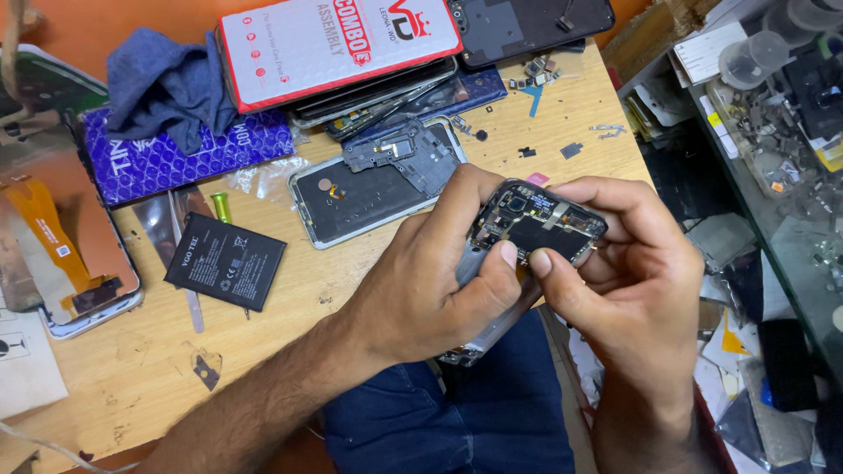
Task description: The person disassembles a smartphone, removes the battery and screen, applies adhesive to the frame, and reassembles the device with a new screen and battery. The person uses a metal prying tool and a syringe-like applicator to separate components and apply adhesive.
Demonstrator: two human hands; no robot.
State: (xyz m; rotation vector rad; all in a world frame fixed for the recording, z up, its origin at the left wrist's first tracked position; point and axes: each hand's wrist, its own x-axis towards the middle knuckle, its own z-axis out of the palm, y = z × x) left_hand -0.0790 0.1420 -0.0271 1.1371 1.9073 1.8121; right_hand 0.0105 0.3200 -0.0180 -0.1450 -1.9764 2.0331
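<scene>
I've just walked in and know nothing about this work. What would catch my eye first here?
Two bare hands, the left hand and right hand, hold an opened phone with its dark circuit board exposed, above the lap. Behind it on the wooden table lie a loose black battery and a red-edged white box.

Red-and-white flat box at top centre of the wooden bench, lying across stacked phone parts. Blue bubble-wrap pouch with white print left of it, under a grey cloth. Detached phone screen with orange ribbon at far left. White paper label top right.
</scene>
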